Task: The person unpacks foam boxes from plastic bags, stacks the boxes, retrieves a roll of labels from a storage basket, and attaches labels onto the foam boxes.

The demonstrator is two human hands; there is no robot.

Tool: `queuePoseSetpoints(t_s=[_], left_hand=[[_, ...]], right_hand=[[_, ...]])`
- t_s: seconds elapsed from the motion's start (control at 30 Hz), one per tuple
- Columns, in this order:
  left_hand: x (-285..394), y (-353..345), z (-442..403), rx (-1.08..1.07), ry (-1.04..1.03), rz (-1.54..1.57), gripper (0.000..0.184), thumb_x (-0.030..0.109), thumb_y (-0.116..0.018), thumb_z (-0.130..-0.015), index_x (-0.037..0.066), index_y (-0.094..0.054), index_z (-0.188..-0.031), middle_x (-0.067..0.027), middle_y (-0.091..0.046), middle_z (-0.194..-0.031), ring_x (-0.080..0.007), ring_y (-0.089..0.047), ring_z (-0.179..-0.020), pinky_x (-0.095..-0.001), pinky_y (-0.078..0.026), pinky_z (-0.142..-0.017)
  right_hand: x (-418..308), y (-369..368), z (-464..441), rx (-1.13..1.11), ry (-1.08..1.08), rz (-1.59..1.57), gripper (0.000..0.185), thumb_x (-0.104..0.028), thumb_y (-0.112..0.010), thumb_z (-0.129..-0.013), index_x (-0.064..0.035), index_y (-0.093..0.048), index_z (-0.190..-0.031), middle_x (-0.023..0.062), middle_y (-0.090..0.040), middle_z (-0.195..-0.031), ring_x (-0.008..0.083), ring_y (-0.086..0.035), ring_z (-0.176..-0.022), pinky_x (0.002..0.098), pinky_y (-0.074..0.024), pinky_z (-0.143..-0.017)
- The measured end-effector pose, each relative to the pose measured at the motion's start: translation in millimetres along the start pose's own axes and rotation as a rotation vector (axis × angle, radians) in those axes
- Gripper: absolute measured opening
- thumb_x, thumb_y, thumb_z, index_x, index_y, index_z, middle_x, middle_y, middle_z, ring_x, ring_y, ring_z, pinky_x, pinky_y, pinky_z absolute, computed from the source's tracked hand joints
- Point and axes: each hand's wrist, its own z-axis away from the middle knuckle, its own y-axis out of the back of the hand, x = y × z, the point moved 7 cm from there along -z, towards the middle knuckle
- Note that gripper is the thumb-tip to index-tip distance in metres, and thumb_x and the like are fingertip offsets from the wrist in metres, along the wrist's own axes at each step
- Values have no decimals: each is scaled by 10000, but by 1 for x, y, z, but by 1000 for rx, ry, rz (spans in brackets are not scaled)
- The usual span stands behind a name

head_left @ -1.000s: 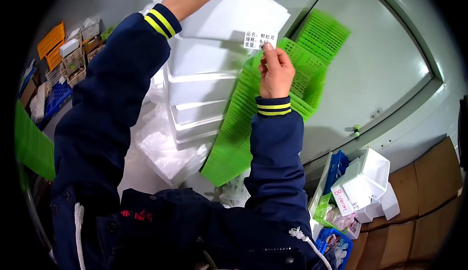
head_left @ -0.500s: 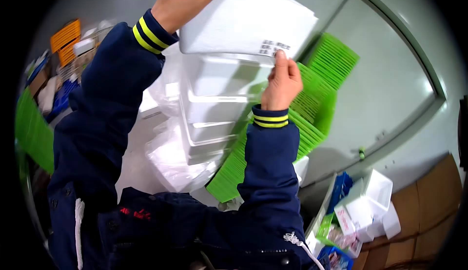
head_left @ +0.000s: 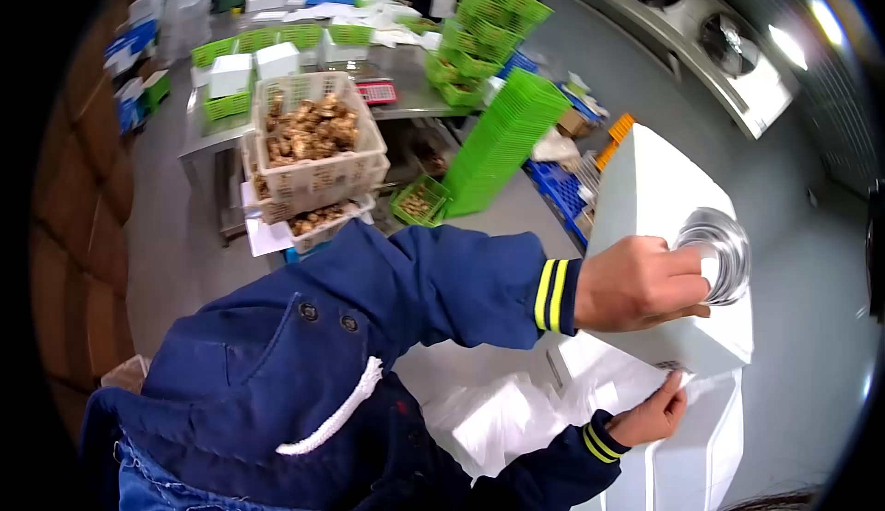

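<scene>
My left hand (head_left: 641,285) is closed on a shiny, clear roll (head_left: 728,248) that looks like tape, with its fingers in the roll's middle. Both are at the face of a white box (head_left: 650,179) at the right, on top of a stack of white boxes (head_left: 678,446). Lower down, my right hand (head_left: 650,414) has its thumb and fingers pinched together by the box's bottom edge, just below small dark print (head_left: 668,364). Whatever is between those fingertips is too small to make out.
Crates of brown, root-like produce (head_left: 313,133) stand by a metal table (head_left: 406,73). Beyond them rises a tall stack of green baskets (head_left: 507,142). Clear plastic bags (head_left: 502,414) lie beside the white boxes. A fan unit (head_left: 696,31) hangs on the wall.
The view has swung left, away from the grey door to the table and crates. My left hand and the roll are now fully in view; my right hand stays near the print.
</scene>
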Motion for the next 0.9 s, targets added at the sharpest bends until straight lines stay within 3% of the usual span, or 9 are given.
queuePoseSetpoints(t_s=[0.1,0.2,0.33,0.43,0.5,0.57,0.73,0.83,0.9], left_hand=[[-16,52,15,-28,38,-147,191,146,-684,-697,62,-522,-754,-45,-473,-698,-195,-478,-536,-284,-358,-458],[-41,97,33,-53,88,-291,160,109,-688,-681,56,-554,-750,-57,-493,-683,-207,-515,-535,-303,-399,-460],[-74,136,73,-69,237,-225,161,102,-698,-698,38,-560,-751,-91,-504,-688,-258,-516,-537,-326,-422,-480],[-104,167,100,-44,342,-289,162,145,-648,-759,60,-513,-728,-76,-451,-664,-251,-507,-554,-333,-431,-492],[-121,177,118,-90,440,-258,147,138,-640,-771,52,-532,-723,-87,-465,-667,-259,-515,-567,-339,-437,-499],[-134,176,141,-117,474,-206,152,142,-638,-776,46,-537,-719,-88,-471,-668,-264,-517,-569,-337,-436,-496],[-166,169,194,-271,514,-207,183,159,-619,-797,48,-510,-702,-87,-474,-688,-271,-532,-585,-348,-447,-505],[-171,146,233,-364,576,-73,186,157,-648,-776,40,-517,-717,-99,-491,-701,-277,-529,-582,-354,-438,-496],[-160,122,253,-495,455,-58,175,161,-647,-774,47,-522,-728,-91,-505,-716,-259,-532,-576,-346,-442,-504]], right_hand=[[26,-46,19,-34,-27,38,282,-142,-710,-758,-20,-458,-784,6,-414,-660,101,-385,-599,214,-356,-545],[19,-94,47,-232,23,-37,253,-131,-704,-762,-13,-483,-729,5,-438,-650,85,-381,-578,220,-353,-517],[14,-160,115,-973,-478,-743,304,-256,-470,-920,30,-559,-969,124,-620,-815,171,-587,-654,237,-467,-562],[67,-175,115,-719,-644,-743,391,-310,-410,-936,23,-508,-1115,159,-610,-992,243,-609,-863,287,-493,-725],[60,-192,145,-960,-787,-1004,368,-272,-417,-935,31,-502,-1126,181,-598,-1026,273,-606,-904,312,-495,-768],[52,-202,178,-1089,-897,-769,334,-221,-457,-921,44,-504,-1120,192,-604,-991,277,-619,-848,311,-499,-748],[94,-183,140,-607,-360,-11,293,-133,-556,-858,61,-546,-1077,102,-621,-915,154,-576,-836,266,-455,-720],[70,-179,156,-720,111,256,453,-156,-713,-712,14,-549,-1099,157,-562,-1058,250,-549,-945,342,-445,-795],[62,-178,175,-777,476,412,617,-245,-790,-598,-14,-540,-1112,175,-499,-1145,341,-462,-1067,431,-362,-900]])
